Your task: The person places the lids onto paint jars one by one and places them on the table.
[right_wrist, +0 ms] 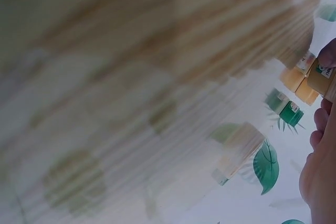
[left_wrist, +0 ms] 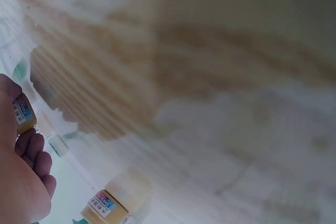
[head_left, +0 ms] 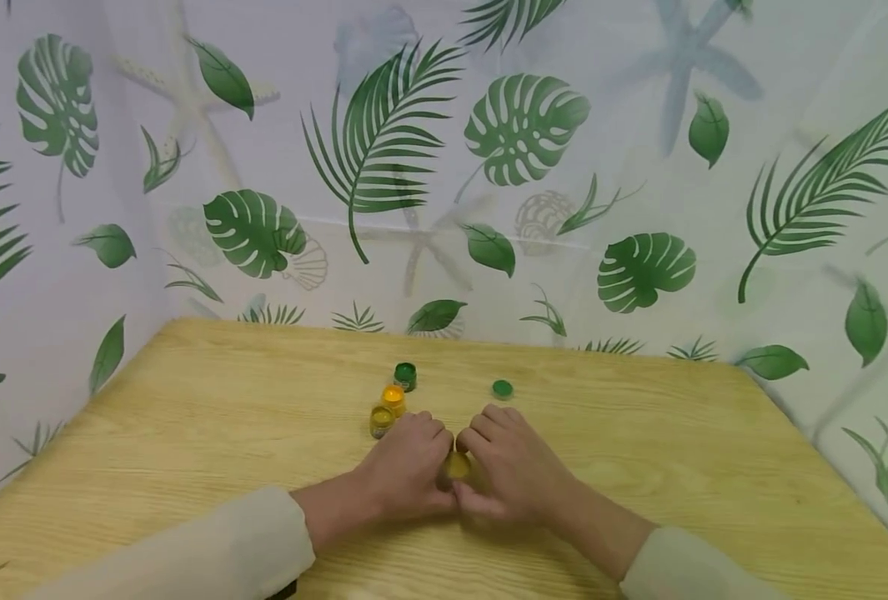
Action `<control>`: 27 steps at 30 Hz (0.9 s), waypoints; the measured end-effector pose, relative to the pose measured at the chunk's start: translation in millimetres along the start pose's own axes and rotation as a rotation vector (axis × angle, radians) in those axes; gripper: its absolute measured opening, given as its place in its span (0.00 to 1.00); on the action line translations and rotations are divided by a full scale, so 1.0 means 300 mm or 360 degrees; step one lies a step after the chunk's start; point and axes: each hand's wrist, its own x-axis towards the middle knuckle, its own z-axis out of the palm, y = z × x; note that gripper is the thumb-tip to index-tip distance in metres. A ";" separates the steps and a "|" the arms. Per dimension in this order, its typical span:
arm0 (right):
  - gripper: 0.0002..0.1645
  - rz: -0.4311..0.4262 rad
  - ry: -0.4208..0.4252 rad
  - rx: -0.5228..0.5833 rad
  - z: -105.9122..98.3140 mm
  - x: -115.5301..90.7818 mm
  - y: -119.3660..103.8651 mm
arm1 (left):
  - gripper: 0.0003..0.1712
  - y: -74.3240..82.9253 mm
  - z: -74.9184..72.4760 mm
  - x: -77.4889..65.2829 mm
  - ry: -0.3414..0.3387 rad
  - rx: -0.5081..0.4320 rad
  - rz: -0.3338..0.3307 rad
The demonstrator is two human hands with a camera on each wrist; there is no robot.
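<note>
Sleeves (head_left: 263, 533) in a pale cream reach in over the near part of the wooden table (head_left: 211, 417), a small dark edge showing under the left cuff. Beyond them, the left hand (head_left: 408, 467) and the right hand (head_left: 517, 468) meet at the middle, fingers curled inward and thumbs on the near side. Both hands grip one small ochre jar (head_left: 458, 466) between them, closed about as far as the jar lets them; its printed label shows beside the left fingers in the left wrist view. Whether the jar has its lid on cannot be told.

Just past the left knuckles stands an olive-yellow jar (head_left: 382, 422), upright. Close behind it, slightly to the right, is an orange-yellow jar (head_left: 393, 398), its top bright orange. Farther off to the right, apart from the jars, a round green lid (head_left: 502, 389) lies flat on the table. Near the orange-yellow jar, a little deeper, stands a dark green jar (head_left: 405, 377). Behind the table hangs a white cloth (head_left: 444, 200) printed with green leaves, faint shells and starfish.
</note>
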 end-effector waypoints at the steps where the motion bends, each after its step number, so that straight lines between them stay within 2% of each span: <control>1: 0.17 -0.0016 0.0000 -0.0009 -0.001 0.002 0.004 | 0.25 -0.002 -0.001 0.004 0.0009 0.0010 0.0004; 6: 0.17 -0.0043 -0.0003 -0.0033 -0.002 0.009 0.011 | 0.24 -0.006 -0.007 0.011 0.0015 0.0044 0.0003; 17: 0.17 0.0027 -0.0016 -0.0034 -0.013 0.001 0.007 | 0.24 0.005 0.009 0.016 0.0059 0.0018 0.0009; 22: 0.19 0.0068 -0.0059 -0.0036 -0.015 -0.001 0.005 | 0.26 0.002 0.009 0.013 0.0020 0.0045 0.0004; 27: 0.18 0.0017 -0.0037 -0.0036 -0.010 -0.002 0.004 | 0.24 0.003 0.009 0.005 0.0054 0.0017 0.0008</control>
